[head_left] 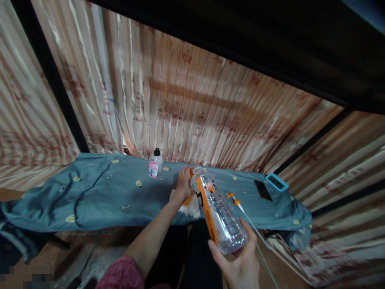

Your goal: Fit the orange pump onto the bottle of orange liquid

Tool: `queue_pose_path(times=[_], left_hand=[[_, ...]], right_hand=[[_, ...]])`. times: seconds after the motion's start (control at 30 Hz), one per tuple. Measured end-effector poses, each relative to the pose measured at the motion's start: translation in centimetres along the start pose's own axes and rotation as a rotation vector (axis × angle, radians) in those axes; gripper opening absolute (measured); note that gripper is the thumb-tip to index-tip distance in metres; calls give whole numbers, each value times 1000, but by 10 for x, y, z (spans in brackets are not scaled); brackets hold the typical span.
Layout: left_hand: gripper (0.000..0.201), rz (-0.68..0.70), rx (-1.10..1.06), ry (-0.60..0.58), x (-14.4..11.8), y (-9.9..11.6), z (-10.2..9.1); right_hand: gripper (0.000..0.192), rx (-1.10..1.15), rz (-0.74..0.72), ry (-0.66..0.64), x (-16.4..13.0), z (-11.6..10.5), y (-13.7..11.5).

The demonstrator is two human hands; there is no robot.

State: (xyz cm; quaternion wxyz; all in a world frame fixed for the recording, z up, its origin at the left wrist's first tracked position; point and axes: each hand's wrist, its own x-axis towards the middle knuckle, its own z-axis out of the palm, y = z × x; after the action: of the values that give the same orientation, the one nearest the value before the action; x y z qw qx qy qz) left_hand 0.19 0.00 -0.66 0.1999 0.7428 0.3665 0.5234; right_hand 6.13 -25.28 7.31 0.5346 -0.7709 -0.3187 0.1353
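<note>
Right hand [240, 257] clamped around base of clear plastic bottle [218, 210], tilted, orange-labelled, seemingly empty. Left hand [184, 184] closed at its neck, cap hidden. Beyond, on teal sheet [99, 192], small pink-labelled bottle [155, 163] upright; phone [263, 190] near right edge.

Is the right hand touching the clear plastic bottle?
Touching. The head view shows the right hand wrapped around the base of the clear plastic bottle.
</note>
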Motion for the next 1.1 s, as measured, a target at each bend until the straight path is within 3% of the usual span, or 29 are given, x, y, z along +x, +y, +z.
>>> queue_pose_path(times=[0.7, 1.1], left_hand=[[33, 23, 81, -76, 4, -1, -3], [27, 45, 87, -21, 6, -1, 0]], right_hand=[[101, -30, -9, -16, -1, -4, -3], [99, -44, 1, -42, -1, -6, -6]])
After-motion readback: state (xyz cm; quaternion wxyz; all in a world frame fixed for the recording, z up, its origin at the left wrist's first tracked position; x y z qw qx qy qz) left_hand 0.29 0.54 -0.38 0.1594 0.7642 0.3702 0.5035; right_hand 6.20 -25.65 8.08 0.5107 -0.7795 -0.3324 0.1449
